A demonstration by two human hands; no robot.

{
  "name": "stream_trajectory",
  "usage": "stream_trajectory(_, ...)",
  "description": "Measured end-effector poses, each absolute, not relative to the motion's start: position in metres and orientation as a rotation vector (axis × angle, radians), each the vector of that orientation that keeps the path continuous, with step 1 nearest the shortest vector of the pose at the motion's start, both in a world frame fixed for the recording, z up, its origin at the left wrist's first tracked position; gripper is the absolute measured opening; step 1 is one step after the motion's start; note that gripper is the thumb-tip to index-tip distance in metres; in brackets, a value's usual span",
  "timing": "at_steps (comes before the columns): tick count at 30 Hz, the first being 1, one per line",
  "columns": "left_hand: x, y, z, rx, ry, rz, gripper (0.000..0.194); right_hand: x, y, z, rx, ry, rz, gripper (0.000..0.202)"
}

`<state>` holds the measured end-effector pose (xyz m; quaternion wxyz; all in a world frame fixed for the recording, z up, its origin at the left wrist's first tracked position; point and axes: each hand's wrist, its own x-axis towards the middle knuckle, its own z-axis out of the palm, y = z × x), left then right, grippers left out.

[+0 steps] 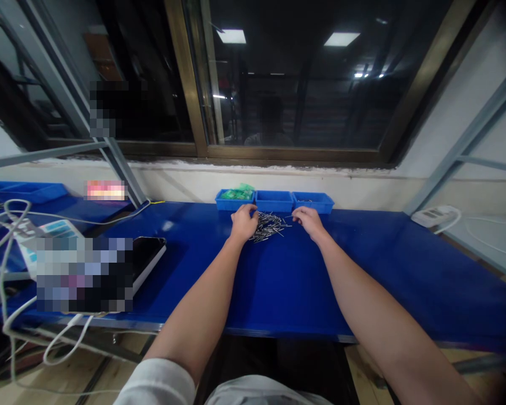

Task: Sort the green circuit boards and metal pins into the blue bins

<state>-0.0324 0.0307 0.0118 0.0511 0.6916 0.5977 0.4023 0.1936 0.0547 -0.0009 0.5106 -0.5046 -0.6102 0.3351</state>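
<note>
A loose pile of thin metal rods (270, 226) lies on the blue table. My left hand (244, 221) rests at the pile's left edge, its fingers curled together over the rods; whether it grips one is hidden. To the right of the pile, my right hand (307, 220) pinches a thin metal rod (288, 217) that points left. Behind the pile stand three blue bins in a row: the left bin (222, 207) holds green packets (238, 193), the middle bin (274, 207) shows nothing inside, and the right bin (320, 208) holds a few small dark pieces.
A tablet-like device (149, 253) and white cables (8, 281) lie on the left of the table (287, 292). A white power strip (436, 215) sits at the far right. Grey metal frame posts (124, 169) rise on both sides, before a window.
</note>
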Motion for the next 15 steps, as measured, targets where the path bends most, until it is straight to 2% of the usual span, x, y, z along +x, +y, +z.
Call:
stream_trajectory(10,-0.032,0.031,0.010,2.123,1.887,1.101,0.023,0.190,0.057,0.001,-1.209,-1.603,0.767,0.014)
stream_trajectory(15,-0.032,0.032,0.010,2.145,1.887,1.069,0.024,0.182,0.055,0.006,-1.166,-1.626,0.885,0.024)
